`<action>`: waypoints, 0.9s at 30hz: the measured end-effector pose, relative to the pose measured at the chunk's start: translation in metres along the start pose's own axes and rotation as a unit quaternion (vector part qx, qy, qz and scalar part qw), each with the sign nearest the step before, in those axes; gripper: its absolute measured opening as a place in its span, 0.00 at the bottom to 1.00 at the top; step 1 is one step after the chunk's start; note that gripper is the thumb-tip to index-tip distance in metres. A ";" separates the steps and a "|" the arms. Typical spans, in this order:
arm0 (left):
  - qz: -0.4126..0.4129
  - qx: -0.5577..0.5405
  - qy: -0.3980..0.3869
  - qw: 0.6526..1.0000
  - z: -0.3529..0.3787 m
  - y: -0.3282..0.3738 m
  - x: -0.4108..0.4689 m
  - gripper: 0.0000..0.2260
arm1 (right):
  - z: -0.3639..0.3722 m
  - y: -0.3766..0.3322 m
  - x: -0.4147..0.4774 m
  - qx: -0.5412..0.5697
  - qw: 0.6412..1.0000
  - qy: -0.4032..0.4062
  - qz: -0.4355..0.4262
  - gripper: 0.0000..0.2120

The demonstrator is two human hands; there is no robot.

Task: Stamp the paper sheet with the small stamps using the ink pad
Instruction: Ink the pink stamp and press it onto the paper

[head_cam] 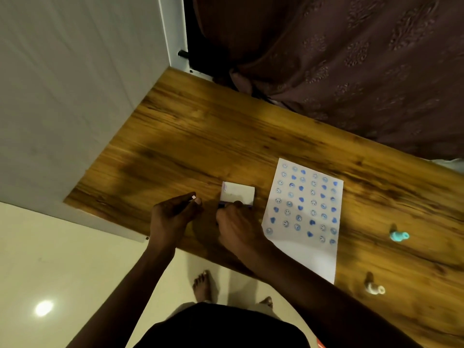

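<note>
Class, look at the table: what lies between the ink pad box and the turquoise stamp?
The stamped paper sheet lies between the ink pad box and the turquoise stamp, as the head view shows.

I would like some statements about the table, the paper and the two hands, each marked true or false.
1. The paper sheet carries blue stamp marks. True.
2. The right hand is at the ink pad. True.
3. Both small stamps lie on the paper. False: the teal stamp and the white stamp lie on the wooden table, to the right of the sheet.
4. The left hand presses on the paper. False: it is left of the ink pad, away from the sheet.
5. The ink pad lies left of the paper. True.
</note>
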State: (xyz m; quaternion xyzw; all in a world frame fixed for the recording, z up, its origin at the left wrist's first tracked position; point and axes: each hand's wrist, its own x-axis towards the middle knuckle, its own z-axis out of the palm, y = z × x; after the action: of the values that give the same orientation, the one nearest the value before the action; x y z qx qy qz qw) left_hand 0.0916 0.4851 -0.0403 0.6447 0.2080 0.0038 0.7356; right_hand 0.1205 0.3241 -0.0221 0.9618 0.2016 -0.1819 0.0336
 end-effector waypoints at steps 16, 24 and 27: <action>0.045 0.014 -0.086 0.995 0.029 0.009 -0.002 0.07 | -0.005 0.038 -0.020 0.339 0.933 0.103 0.066 0.12; -0.021 0.014 -0.103 0.994 0.060 -0.012 -0.004 0.12 | 0.007 0.118 -0.073 0.428 0.862 0.170 0.213 0.09; -0.026 0.016 -0.115 0.993 0.073 -0.014 -0.008 0.12 | 0.027 0.132 -0.092 0.342 0.897 0.167 0.225 0.09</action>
State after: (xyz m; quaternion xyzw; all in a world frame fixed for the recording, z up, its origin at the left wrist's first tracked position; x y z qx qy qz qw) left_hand 0.1030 0.4118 -0.0455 0.6473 0.1387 -0.0928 0.7437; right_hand 0.0858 0.1651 -0.0147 0.9500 -0.0919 -0.0636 -0.2916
